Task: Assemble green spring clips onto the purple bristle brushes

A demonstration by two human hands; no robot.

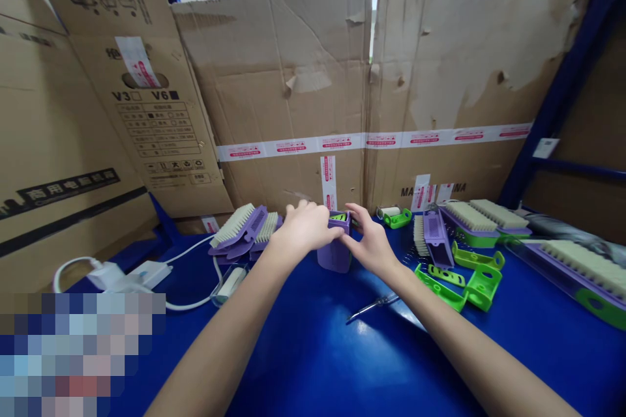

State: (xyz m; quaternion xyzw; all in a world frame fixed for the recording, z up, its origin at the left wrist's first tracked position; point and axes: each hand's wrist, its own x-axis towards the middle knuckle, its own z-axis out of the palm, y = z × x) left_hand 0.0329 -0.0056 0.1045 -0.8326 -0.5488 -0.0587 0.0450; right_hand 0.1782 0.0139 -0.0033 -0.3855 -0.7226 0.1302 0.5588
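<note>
In the head view, the person's left grip is closed on the upper part of a hollow purple plastic housing, its thumb laid across the near side of the rim. The right grip has the same housing from the other side, thumb in front and forefinger raised at the far edge. The housing stands upright between the two grips, on or just above a glossy blue bench; which of the two cannot be told. A bright green slotted plastic piece shows at its open top.

Just left of the left grip lie purple plastic brush heads with cream bristles, and nearer the person a clear plastic case with a cream roller. Farther left is a white plastic plug adapter with its cable.

Below the right grip, a slim metal-tipped tool lies partly hidden by the forearm. To the right of that grip rests a purple brush body with cream bristles, with loose green plastic shells and a flat green slotted strip before it. Well to its right is a long purple-and-green brush. Beyond both grips stand brown cardboard sheets crossed by printed white tape.
</note>
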